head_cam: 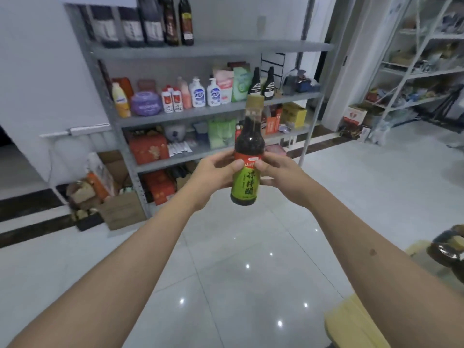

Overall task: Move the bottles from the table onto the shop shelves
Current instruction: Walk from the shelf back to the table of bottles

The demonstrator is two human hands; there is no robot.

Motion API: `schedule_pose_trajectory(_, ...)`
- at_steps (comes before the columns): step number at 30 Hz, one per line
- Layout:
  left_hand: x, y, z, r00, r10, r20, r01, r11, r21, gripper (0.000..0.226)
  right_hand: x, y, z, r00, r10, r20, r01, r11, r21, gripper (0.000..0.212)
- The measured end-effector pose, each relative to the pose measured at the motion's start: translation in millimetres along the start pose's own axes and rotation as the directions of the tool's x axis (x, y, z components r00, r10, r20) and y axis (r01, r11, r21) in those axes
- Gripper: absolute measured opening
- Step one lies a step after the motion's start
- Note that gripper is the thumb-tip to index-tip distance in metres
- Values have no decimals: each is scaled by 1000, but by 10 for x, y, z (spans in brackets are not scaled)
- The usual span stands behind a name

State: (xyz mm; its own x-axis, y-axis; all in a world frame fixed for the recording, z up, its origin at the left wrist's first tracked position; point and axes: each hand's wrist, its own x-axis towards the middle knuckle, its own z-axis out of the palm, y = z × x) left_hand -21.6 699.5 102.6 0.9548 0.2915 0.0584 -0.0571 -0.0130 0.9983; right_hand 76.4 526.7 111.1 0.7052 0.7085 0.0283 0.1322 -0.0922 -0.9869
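We are facing the grey metal shelves (208,50) across a glossy white tiled floor (238,259), with dark bottles (150,21) standing on the top level, soap dispensers and pouches crowding the middle one, red boxes sitting lower down, and a white rack (421,71) standing off to the right. We are holding one dark bottle (247,156) upright in the air in front of the shelves, green label facing us, gold cap on top. Our left hand (217,173) and right hand (277,172) are both gripping it around the label, thumbs pressing the front.
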Motion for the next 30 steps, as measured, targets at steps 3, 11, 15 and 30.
schedule_pose_trajectory(3,49,90,-247,997,-3,-79,3,1000,-7,44,269,-93,194,999,-14,47,12,999,53,23)
schedule_pose_trajectory(11,346,275,-840,975,42,-217,-28,997,66,41,1110,-244,528,992,-77,102,70,995,75,30)
schedule_pose_trajectory(15,706,351,-1096,965,54,-255,-30,995,99,49,1593,-372,565,989,-91,117,82,993,83,31)
schedule_pose_trajectory(30,2501,447,-1611,943,83,-322,-62,995,74,45,3449,-549,203,982,-129,142,110,985,135,38)
